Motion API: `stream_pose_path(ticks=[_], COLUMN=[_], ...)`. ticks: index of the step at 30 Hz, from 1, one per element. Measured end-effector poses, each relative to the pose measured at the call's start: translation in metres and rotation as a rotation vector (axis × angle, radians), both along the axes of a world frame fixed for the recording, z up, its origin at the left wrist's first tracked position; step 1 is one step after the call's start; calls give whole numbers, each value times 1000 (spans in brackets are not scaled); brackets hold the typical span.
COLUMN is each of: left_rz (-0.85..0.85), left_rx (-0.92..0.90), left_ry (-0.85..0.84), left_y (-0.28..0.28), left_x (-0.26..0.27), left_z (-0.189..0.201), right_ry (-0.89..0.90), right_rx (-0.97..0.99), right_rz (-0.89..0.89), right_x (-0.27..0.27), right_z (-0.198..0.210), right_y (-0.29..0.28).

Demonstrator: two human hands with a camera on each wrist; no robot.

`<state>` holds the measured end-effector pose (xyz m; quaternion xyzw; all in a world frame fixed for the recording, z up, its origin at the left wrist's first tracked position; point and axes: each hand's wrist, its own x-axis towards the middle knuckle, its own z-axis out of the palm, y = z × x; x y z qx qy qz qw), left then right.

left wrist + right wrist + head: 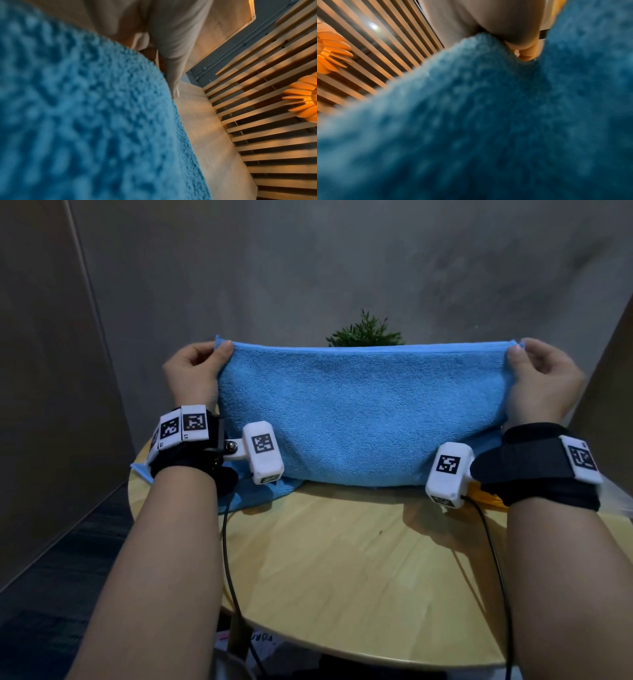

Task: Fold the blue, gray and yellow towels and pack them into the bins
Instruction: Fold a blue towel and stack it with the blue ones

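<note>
A blue towel [359, 412] hangs stretched between my two hands above the round wooden table [359, 559], its lower part lying on the tabletop. My left hand [202, 364] pinches the top left corner. My right hand [534, 371] pinches the top right corner. The blue towel [77, 115] fills the left wrist view close up and blurred, and the blue towel [488, 128] fills most of the right wrist view likewise. A bit of yellow towel [486, 498] peeks out under my right wrist. The gray towel and the bins are out of sight.
A small green plant [364, 332] stands behind the towel's top edge. Grey walls close in at the back and left. Black cables [227, 559] run from the wrist cameras down past the table's front edge. A slatted ceiling with an orange lamp [302, 97] shows overhead.
</note>
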<state>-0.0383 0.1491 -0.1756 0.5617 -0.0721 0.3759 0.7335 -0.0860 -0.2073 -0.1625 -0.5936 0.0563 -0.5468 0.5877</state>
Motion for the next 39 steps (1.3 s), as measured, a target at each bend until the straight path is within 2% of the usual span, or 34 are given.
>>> stream_pose_path(ticks=[7,12,16,18,20,23,26,28,30,32,35,39], left_rz=[-23,31,63,74,111,279,334,273,136,-29,-220,-265], left_rx=[-3,73,108,185,294,505,603,607,542,457,430,445], left_ry=[48,54,18,46,105,174,148,113,84,61,15,-19], left_y=[-1,0,3,3,1,-10,-30,-46,-61,-76,-89,-91], left_x=[4,7,10,11,11,5,-7,-13,-17,-24,-34,-38], left_z=[-4,-5,-5,-6,-5,2,12,16,16,15,13,13], right_ry=[127,102,72,129,261,351,404,393,373,387,412,424], right_rx=[-35,-53,-119,-214,-316,-391,-453,-447,-374,-358,-410,-431], right_rz=[-49,-75,-25,-22,-36,-80,-94,49,269,410,509,633], right_x=[-1,-2,-6,-4,-2,-3,-9,-14,-20,-23,-23,-27], right_z=[-3,0,2,2,2,7,14,16,15,12,4,5], right_y=[-1,0,4,4,7,23,52,78,104,123,137,130])
